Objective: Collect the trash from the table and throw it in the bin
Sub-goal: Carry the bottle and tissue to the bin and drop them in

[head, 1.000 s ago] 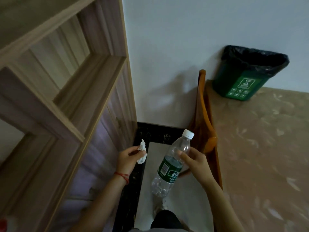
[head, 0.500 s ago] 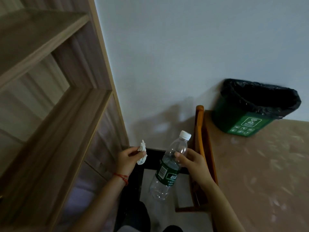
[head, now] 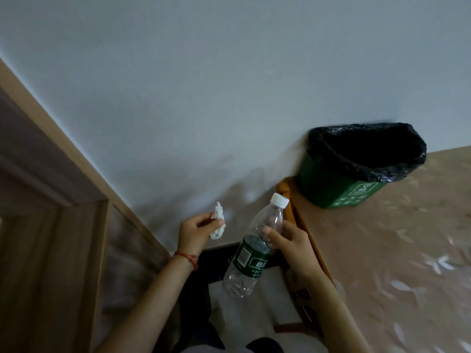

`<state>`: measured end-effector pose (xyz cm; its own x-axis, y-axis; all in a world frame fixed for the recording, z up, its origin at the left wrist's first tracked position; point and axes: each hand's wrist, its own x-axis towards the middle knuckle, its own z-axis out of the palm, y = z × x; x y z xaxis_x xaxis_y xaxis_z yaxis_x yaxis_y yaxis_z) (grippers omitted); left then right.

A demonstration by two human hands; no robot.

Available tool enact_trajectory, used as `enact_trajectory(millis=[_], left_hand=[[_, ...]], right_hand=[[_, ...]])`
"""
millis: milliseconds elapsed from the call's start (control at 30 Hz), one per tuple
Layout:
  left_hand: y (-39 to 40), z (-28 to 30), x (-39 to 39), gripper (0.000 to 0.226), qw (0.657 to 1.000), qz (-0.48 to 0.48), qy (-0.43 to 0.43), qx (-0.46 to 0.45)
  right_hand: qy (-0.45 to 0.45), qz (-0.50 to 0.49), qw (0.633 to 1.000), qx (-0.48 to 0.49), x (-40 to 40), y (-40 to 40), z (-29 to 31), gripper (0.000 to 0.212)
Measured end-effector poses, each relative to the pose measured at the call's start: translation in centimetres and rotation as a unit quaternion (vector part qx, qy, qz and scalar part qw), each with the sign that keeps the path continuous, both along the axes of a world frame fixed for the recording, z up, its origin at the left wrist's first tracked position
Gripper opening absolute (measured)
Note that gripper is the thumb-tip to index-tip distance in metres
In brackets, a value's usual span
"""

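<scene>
My left hand (head: 195, 231) pinches a crumpled white tissue (head: 218, 224) between thumb and fingers. My right hand (head: 290, 244) grips an empty clear plastic bottle (head: 251, 253) with a green label and white cap, tilted with the cap up and to the right. The green bin (head: 341, 184) lined with a black bag stands on the table corner against the wall, up and to the right of both hands. Its mouth is open and I see nothing inside it.
The table (head: 397, 250) has a beige patterned cover and fills the right side. An orange wooden chair back (head: 293, 207) stands at its left edge. A wooden shelf unit (head: 51, 225) rises on the left. White wall ahead, pale and dark floor tiles below.
The view has tilted up and turned right, so the bin sits lower and nearer the centre. Both hands keep their hold and have risen a little toward the bin.
</scene>
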<state>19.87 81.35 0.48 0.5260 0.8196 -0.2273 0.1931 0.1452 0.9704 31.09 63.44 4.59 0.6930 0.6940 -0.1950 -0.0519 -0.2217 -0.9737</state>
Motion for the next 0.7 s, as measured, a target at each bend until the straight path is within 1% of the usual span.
enact_trajectory(millis=[67, 100, 200, 400, 533, 700], left_hand=[[1.3, 0.1, 1.3, 0.024, 1.000, -0.021, 0.005, -0.004], [1.9, 0.2, 1.9, 0.024, 0.999, -0.032, 0.008, -0.003], [2.9, 0.6, 3.5, 0.028, 0.999, -0.053, 0.002, 0.003], [3.2, 1.7, 7.2, 0.028, 0.994, -0.105, -0.022, 0.017], [2.7, 2.5, 9.9, 0.023, 0.989, -0.141, -0.043, 0.025], [1.4, 3.3, 13.5, 0.025, 0.983, -0.171, -0.059, 0.019]], right_hand=[[0.010, -0.025, 1.000, 0.007, 0.5, 0.8, 0.0, 0.066], [0.013, -0.037, 0.999, 0.009, 0.8, 1.1, -0.1, 0.065], [0.025, -0.066, 0.997, 0.019, 1.8, 1.8, 0.0, 0.041], [0.015, -0.104, 0.994, 0.042, 4.2, 1.2, 1.3, 0.017], [0.023, -0.138, 0.988, 0.072, 5.7, -0.4, 2.6, 0.026], [0.025, -0.217, 0.972, 0.081, 7.8, -2.8, 4.0, 0.034]])
